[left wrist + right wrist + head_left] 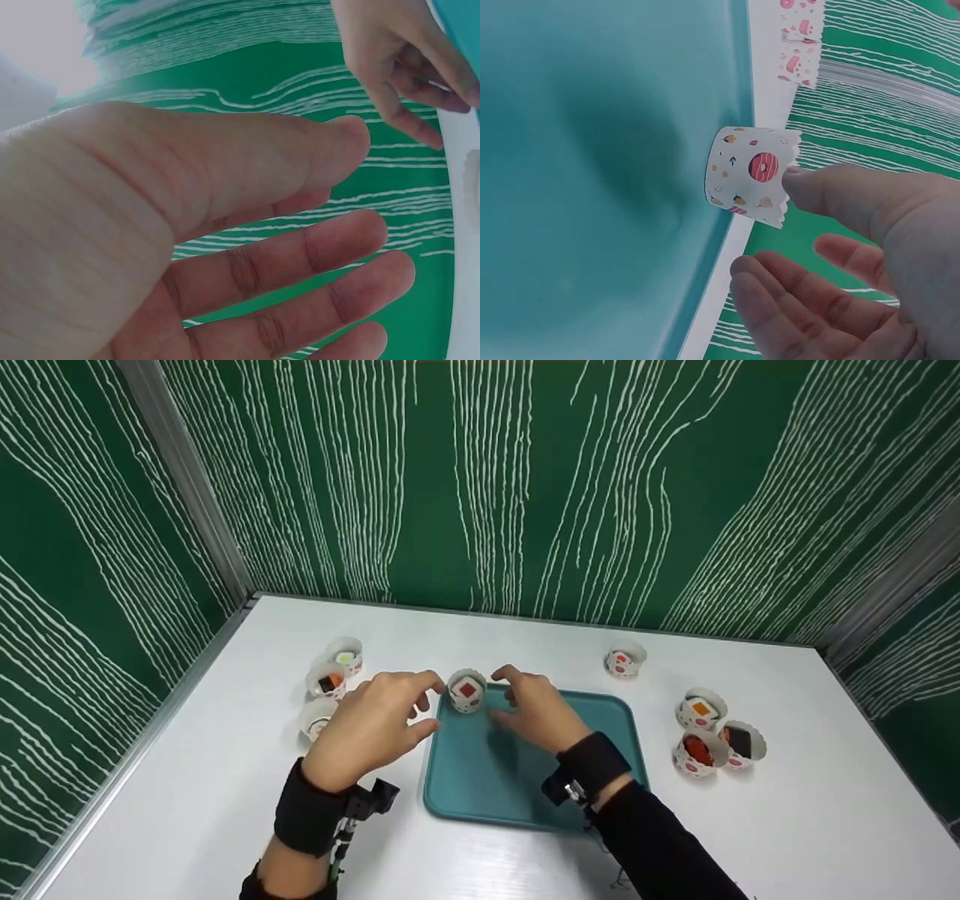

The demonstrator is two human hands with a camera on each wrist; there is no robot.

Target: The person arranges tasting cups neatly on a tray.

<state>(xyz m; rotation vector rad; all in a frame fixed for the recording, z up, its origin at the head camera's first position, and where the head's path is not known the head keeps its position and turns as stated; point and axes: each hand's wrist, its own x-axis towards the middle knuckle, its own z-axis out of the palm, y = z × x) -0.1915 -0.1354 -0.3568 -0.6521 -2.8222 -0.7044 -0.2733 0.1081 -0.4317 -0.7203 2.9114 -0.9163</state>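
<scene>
A printed paper baking cup [466, 701] stands in the far left corner of the teal tray [480, 780]. Inside it is a white piece with a red square [466, 688] on top. To the cup's left hovers my left hand [371, 724], fingers loosely bent and holding nothing; the left wrist view shows its fingers spread apart. My right hand [541, 709] hangs over the tray just right of the cup, also holding nothing. In the right wrist view, its thumb tip overlaps the scalloped rim of the cup [742, 172], while the other fingers lie apart from it.
Left of the tray are several filled paper cups, among them one with an orange and black piece [327, 681]. A single cup [624, 660] stands beyond the tray's far right corner. More cups [699, 754] cluster on the right. Green, white-streaked panels [427, 510] border the white table [817, 810].
</scene>
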